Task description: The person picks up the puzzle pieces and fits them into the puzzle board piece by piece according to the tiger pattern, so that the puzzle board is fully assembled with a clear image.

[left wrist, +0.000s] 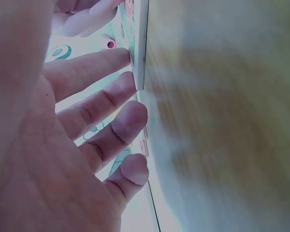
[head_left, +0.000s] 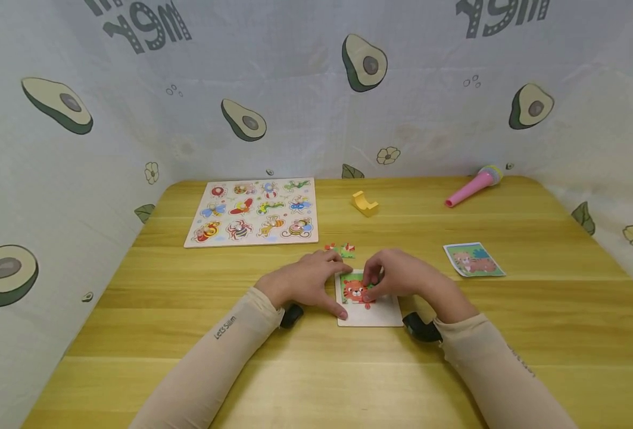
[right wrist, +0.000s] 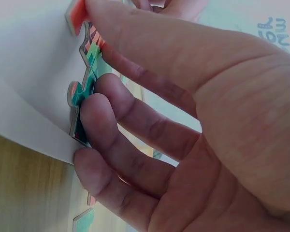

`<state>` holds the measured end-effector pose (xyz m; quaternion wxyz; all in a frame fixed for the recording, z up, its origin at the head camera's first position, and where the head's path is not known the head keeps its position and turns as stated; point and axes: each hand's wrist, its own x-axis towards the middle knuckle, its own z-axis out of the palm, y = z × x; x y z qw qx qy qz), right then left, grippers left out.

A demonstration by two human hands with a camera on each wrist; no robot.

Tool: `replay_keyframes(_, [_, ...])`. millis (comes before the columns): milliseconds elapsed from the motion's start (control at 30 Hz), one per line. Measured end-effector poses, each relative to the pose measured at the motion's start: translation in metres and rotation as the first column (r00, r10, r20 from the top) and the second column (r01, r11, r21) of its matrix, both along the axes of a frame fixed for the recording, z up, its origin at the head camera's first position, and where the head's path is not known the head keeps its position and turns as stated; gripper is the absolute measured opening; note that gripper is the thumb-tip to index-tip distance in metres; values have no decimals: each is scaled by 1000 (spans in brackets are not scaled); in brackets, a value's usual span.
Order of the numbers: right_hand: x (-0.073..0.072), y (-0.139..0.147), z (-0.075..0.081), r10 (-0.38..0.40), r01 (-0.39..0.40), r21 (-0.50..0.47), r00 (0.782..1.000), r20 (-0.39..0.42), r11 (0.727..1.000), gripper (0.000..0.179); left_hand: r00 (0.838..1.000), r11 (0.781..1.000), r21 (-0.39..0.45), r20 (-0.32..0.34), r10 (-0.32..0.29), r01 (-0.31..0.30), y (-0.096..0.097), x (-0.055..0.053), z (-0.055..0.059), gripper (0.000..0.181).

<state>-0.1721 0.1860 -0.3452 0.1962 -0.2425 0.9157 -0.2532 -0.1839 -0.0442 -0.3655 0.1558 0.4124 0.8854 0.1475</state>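
A small white puzzle board (head_left: 372,317) lies between my two hands in the head view. Tiger-picture puzzle pieces (head_left: 353,291) with a green background fill part of its upper left. Spread around the board's left side, my left hand (head_left: 309,281) has its thumb on the lower left edge and its fingertips at the upper left corner. My right hand (head_left: 404,275) is over the board with thumb and index finger pinching an orange puzzle piece (right wrist: 78,17) beside the tiger's face. Its other fingertips rest along the joined pieces in the right wrist view.
Loose puzzle pieces (head_left: 347,251) lie just beyond the board. Farther back are an insect peg puzzle (head_left: 252,214) on the left, a yellow curved block (head_left: 364,204) and a pink toy microphone (head_left: 471,187). A picture card (head_left: 474,260) lies to the right.
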Motion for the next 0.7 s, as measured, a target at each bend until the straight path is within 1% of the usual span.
replay_keyframes(300, [0, -1, 0, 3, -3, 10, 1000, 12, 1000, 14, 1000, 1000, -12, -30, 5, -5, -1, -1, -1, 89])
replay_keyframes(467, [0, 5, 3, 31, -30, -34, 999, 35, 999, 14, 999, 1000, -20, -36, 11, -12, -2, -2, -2, 88])
replay_keyframes(567, [0, 12, 9, 5, -2, -62, 999, 52, 998, 21, 999, 999, -26, -34, 30, -31, -4, -3, -1, 87])
replay_keyframes(700, [-1, 25, 18, -59, 63, -60, 996, 68, 996, 32, 999, 999, -29, -19, 44, -44, -6, -3, 1, 87])
